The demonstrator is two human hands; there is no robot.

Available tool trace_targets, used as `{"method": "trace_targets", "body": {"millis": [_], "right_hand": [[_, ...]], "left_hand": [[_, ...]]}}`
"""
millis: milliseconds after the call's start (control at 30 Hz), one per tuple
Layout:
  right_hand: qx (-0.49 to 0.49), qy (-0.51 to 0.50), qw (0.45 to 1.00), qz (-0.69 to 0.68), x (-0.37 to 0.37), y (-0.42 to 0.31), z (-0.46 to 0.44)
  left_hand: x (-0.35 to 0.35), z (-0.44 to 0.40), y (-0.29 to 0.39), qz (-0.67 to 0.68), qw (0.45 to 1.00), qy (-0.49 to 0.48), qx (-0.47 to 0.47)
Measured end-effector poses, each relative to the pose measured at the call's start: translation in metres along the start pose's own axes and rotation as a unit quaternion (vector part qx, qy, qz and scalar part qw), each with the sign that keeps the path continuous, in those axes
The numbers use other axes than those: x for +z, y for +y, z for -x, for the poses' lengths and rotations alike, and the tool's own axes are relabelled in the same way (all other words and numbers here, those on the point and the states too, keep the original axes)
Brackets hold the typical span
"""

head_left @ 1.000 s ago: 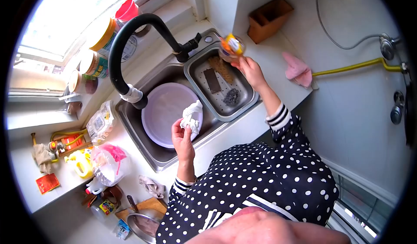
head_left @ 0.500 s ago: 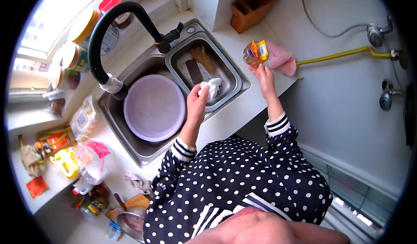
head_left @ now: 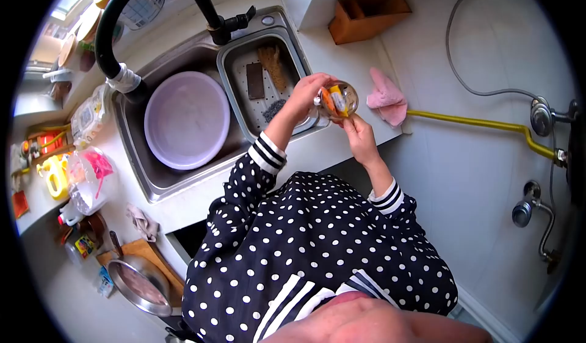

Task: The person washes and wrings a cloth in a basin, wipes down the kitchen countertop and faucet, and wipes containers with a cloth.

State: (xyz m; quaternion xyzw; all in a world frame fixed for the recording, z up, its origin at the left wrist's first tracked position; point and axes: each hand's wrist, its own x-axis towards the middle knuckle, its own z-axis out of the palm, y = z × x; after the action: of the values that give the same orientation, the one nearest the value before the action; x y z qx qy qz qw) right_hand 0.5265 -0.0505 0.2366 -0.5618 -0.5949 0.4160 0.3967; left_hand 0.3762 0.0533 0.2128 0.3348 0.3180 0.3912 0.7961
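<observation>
A clear round jar (head_left: 349, 94) with orange and yellow patches is held over the counter's front edge, right of the small basin. My right hand (head_left: 361, 138) grips its near side, thumb and fingers closed. My left hand (head_left: 306, 97) is curled against the jar's left side. A small bit of white cloth (head_left: 317, 100) shows at its fingertips; the rest is hidden by the fingers. Behind the left wrist, a grey scouring pad (head_left: 273, 109), a dark flat block (head_left: 254, 81) and a brown loofah (head_left: 272, 67) lie in the perforated basin (head_left: 229, 68).
A lilac basin (head_left: 187, 120) sits in the larger sink under the black faucet (head_left: 210, 13). A pink cloth (head_left: 387, 97) lies at the counter's right end, near a yellow gas pipe (head_left: 470, 118). Behind stands a brown holder (head_left: 369, 16). Bottles, bags and a pan (head_left: 140, 284) are at left.
My left hand has moved right from above the small basin to the jar, carrying the white cloth. My right hand has brought the jar nearer and leftward. The view has shifted.
</observation>
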Motion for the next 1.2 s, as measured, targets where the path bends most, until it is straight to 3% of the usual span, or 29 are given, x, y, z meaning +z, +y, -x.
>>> {"method": "trace_targets", "body": {"millis": [67,167,233,300,333,367,433,533,633,667,767,867,967,1200], "right_hand": [[0.002,-0.032,0.999,0.0,-0.004,0.0,0.004],[0.0,-0.015,1.0,-0.023,-0.002,0.003,0.001],[0.005,0.03,0.998,-0.06,0.002,0.006,-0.001],[0.027,0.022,0.993,-0.111,0.001,-0.004,-0.004],[0.036,0.027,0.988,-0.144,0.004,-0.011,-0.007],[0.046,0.032,0.983,-0.177,0.005,-0.015,-0.008],[0.036,0.013,0.985,-0.166,0.004,-0.015,-0.008],[0.038,-0.024,0.99,-0.132,-0.002,-0.016,-0.005],[0.04,-0.085,0.993,-0.068,-0.016,-0.01,0.007],[0.04,-0.107,0.992,-0.043,-0.018,-0.007,0.01],[0.047,-0.12,0.99,-0.054,-0.014,-0.019,0.012],[0.059,-0.056,0.993,-0.089,-0.009,-0.015,0.01],[-0.032,-0.056,0.997,0.036,-0.01,-0.017,0.008],[-0.053,-0.174,0.976,0.121,-0.006,-0.024,0.01]], "left_hand": [[-0.01,-0.011,0.004,-0.03,0.992,-0.079,-0.094],[0.014,-0.008,-0.024,0.118,0.987,0.091,0.056],[0.035,0.008,-0.029,0.038,0.965,0.198,0.166],[0.056,0.022,-0.027,0.059,0.948,0.234,0.206],[0.056,0.026,-0.035,-0.012,0.948,0.24,0.21],[0.057,0.03,-0.039,-0.154,0.913,0.262,0.272],[0.057,0.026,-0.041,-0.134,0.897,0.27,0.324],[0.035,0.02,-0.021,-0.172,0.935,0.199,0.239],[0.017,0.001,-0.015,-0.096,0.988,0.083,0.092],[0.016,0.0,-0.004,-0.011,0.997,0.052,-0.059],[0.012,-0.001,0.001,0.019,0.986,0.003,-0.164],[0.017,0.005,-0.019,0.118,0.99,0.046,-0.055],[0.018,0.026,-0.013,0.206,0.972,0.055,-0.097],[-0.018,0.044,-0.024,0.198,0.964,0.009,-0.174]]}}
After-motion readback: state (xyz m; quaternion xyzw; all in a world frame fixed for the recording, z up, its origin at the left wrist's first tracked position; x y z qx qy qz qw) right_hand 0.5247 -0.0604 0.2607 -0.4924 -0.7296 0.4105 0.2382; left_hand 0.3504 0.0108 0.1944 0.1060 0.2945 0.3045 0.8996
